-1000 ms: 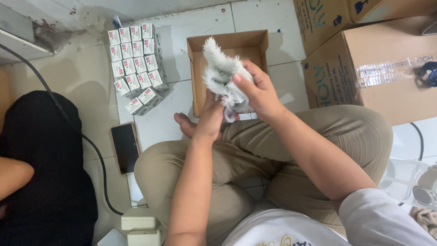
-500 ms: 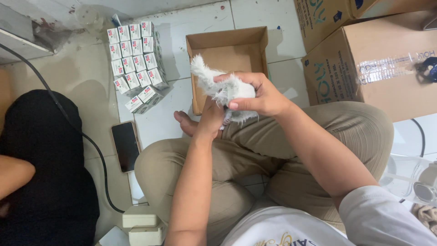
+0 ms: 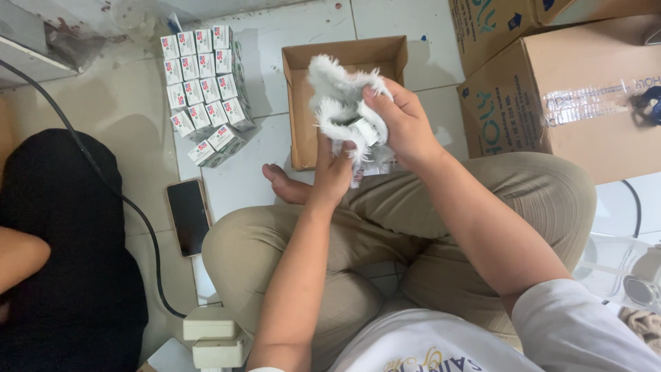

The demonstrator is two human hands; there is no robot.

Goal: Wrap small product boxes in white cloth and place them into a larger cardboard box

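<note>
White fluffy fabric piece (image 3: 337, 103) with a small tag is held up over the lap, just in front of the open shallow brown cardboard box (image 3: 344, 62); right hand (image 3: 403, 127) clamped on its upper side, left hand (image 3: 334, 172) pinching it from below. Step looks like handling or bunching the piece, possibly around something small, hard to tell. Next move likely needs both grips kept firm.

We see a bright, evenly lit view with soft daylight, perhaps from above. Faint shadows fall on the tiled floor (image 3: 255, 172) beside the stacked small boxes (image 3: 203, 86). Clear tape on the large carton (image 3: 585, 103) glares. The fluffy white cloth (image 3: 337, 103) looks slightly soft-edged.
</note>
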